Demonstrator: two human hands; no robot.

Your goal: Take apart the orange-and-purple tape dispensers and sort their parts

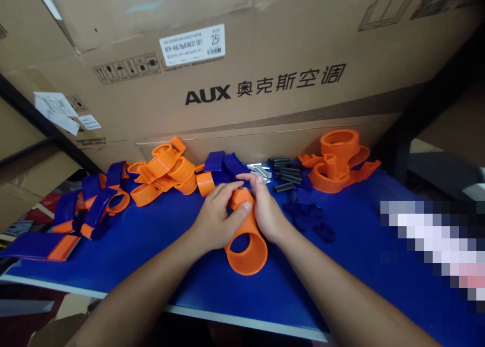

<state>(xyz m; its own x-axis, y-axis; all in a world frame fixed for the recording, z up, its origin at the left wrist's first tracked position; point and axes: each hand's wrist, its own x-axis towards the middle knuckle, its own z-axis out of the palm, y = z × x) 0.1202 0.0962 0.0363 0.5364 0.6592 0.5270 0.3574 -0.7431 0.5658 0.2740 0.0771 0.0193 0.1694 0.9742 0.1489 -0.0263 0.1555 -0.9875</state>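
In the middle of the blue table, an orange plastic tape dispenser body (248,251) points its open ring toward me. My left hand (217,218) is closed on its upper left side, with the thumb across the top. On the other side, my right hand (268,210) presses against the upper part, its fingers curving over the far end. Both hands partly hide that end, so I cannot tell whether a small piece sits between the fingers. Just beyond my hands lie silver metal pieces (259,171) and short black tubes (288,175).
Orange dispenser bodies are piled at the back left (182,172) and back right (337,167). Blue-and-orange assembled pieces (96,210) lie at left. Dark blue plastic parts (312,218) rest right of my hands. A large cardboard box (265,49) stands behind the blue table (159,271).
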